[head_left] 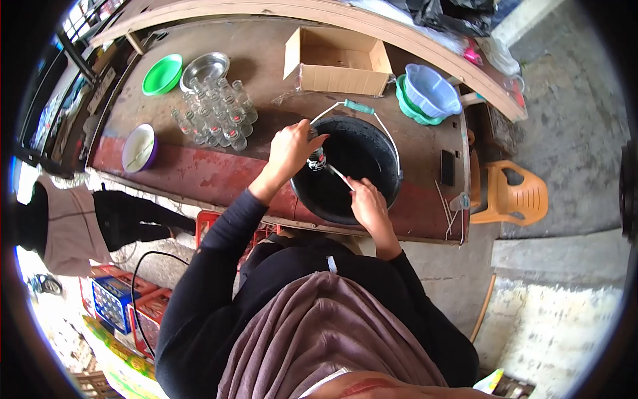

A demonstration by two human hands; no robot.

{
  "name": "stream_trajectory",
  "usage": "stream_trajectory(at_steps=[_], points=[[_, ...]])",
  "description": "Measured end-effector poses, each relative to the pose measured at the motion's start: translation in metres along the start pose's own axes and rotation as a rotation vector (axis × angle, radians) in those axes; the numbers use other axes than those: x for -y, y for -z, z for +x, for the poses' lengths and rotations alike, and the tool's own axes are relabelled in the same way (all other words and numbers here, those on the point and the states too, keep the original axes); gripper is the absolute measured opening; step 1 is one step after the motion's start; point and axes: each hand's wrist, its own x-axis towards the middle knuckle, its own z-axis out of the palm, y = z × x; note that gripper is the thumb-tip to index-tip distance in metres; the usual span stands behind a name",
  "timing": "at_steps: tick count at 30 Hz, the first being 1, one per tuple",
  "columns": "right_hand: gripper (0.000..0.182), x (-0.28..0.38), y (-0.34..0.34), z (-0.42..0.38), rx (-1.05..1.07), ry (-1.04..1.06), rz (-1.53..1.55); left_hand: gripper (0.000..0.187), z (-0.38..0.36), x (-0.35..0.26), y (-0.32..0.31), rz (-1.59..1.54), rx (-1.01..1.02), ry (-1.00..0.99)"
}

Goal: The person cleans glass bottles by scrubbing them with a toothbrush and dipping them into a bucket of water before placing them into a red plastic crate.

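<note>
Over a black bucket on the table, my left hand is closed around a glass bottle with a dark and red label. The bottle points down into the bucket's opening. From the other side, my right hand pinches a thin pale rod. The rod's far end meets the lower end of the bottle, and whatever tip it has is hidden. Up from the rim stands the bucket's wire handle with a teal grip. Left of the bucket, several clear glass bottles stand grouped.
Behind lie a green basin, a metal bowl and an open cardboard box. A purple-rimmed bowl sits at left; blue and green basins, a phone and sticks at right. Another person stands at left near crates.
</note>
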Motion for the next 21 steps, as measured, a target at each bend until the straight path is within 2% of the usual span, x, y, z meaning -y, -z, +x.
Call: stream_trajectory(at_steps=[1, 3, 6, 9, 11, 14, 16, 17, 19, 21], points=[[0.031, -0.004, 0.005, -0.001, 0.064, -0.055, -0.138, 0.045, 0.008, 0.001, -0.003, 0.074, 0.042, -0.005], [0.03, -0.003, 0.019, 0.001, 0.022, -0.047, -0.204, 0.046, 0.02, 0.001, -0.008, 0.122, 0.089, -0.031], [0.026, 0.017, 0.043, 0.003, -0.107, 0.166, -0.013, 0.045, 0.037, 0.0, -0.025, 0.154, 0.128, -0.103], [0.024, 0.007, 0.026, 0.015, -0.142, 0.274, -0.058, 0.045, 0.045, -0.007, -0.039, 0.18, 0.172, -0.174], [0.025, -0.017, 0.004, 0.017, -0.026, 0.3, -0.161, 0.044, 0.049, -0.01, -0.048, 0.214, 0.212, -0.237], [0.027, -0.015, 0.001, 0.02, -0.044, 0.314, -0.185, 0.042, 0.054, -0.011, -0.053, 0.185, 0.232, -0.242], [0.026, 0.001, 0.012, 0.02, -0.187, 0.287, -0.176, 0.042, 0.052, -0.009, -0.058, 0.172, 0.272, -0.247], [0.026, -0.005, 0.01, 0.019, -0.19, 0.28, -0.176, 0.039, 0.052, -0.007, -0.059, 0.138, 0.272, -0.276], [0.027, -0.033, -0.001, 0.019, -0.071, 0.196, -0.325, 0.037, 0.052, 0.0, -0.058, 0.104, 0.276, -0.314], [0.026, -0.041, 0.001, 0.02, -0.042, 0.157, -0.331, 0.032, 0.053, 0.009, -0.049, -0.042, 0.391, -0.318]])
